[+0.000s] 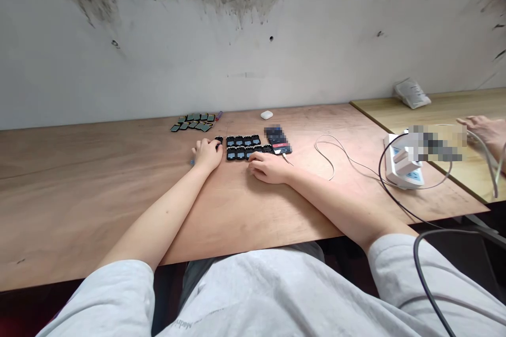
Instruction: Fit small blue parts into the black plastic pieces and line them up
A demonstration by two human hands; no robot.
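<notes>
Small black rectangular pieces with bluish centres (236,153) lie in two rows on the wooden table. At the left end of these rows is my left hand (207,154), its fingers bent and closed beside a small dark piece (219,140). What it pinches is too small to make out. A bit of blue (192,162) shows at its outer edge. My right hand (269,167) rests at the near right of the lower row, fingers curled in and touching the pieces' edge; anything inside them is hidden.
Several green-faced pieces (192,125) lie farther back by a purple item (219,115). A phone (278,139) with a cable, a white case (266,115) and a power strip (402,163) are to the right. Another person's hand (482,130) is at the adjoining table.
</notes>
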